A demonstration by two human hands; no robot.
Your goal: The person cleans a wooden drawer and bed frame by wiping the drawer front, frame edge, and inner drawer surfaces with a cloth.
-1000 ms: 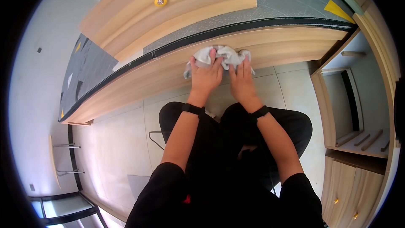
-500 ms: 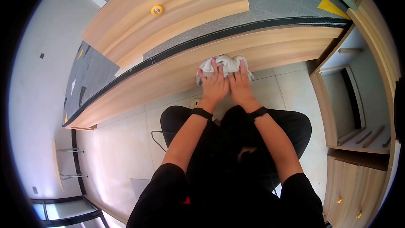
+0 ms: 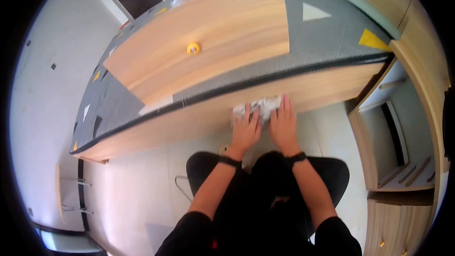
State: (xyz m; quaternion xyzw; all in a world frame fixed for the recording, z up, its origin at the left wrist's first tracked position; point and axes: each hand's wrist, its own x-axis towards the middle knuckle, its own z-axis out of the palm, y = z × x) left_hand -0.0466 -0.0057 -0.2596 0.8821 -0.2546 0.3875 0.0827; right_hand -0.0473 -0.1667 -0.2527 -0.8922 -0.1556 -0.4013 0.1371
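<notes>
Cloth, pale grey and white, crumpled (image 3: pixel 258 108), lies against the light wood-grain side board of the bed (image 3: pixel 204 114), below the dark-edged grey mattress with yellow and white triangles (image 3: pixel 327 38). Left hand (image 3: pixel 245 130) and right hand (image 3: pixel 283 125) side by side, slightly apart, both pressing the cloth with fingers spread over it; whether any fingers grip its folds cannot be told. Flat wood-grain panel with a round yellow knob (image 3: pixel 227 33) rests on the mattress. Person sits on pale floor tiles (image 3: pixel 137 175), knees bent, facing the board.
</notes>
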